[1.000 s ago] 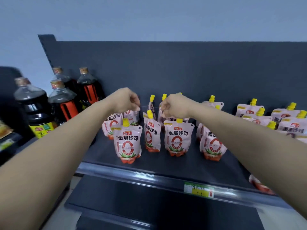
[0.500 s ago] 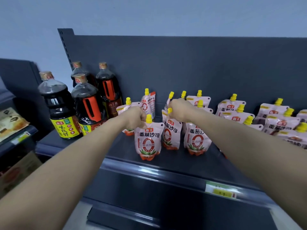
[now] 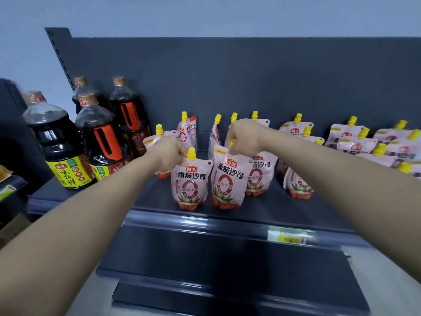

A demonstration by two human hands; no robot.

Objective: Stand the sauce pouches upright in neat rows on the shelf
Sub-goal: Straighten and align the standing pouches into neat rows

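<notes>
Two front pouches (image 3: 191,182) (image 3: 229,179) are stood near the shelf (image 3: 227,215) edge, each pinched at its yellow spout by the left hand (image 3: 169,153) and right hand (image 3: 245,139). Soft, light, floppy bodies are judged; the stiff spout suits gripping.

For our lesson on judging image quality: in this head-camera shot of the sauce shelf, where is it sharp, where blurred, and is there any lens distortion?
Head view: the front pouch by the left hand reads sharply; the pouches at far right and the price tag are smeared; wide-angle bending bows the shelf edge and stretches both forearms; lighting is soft, no harsh glare.
</notes>
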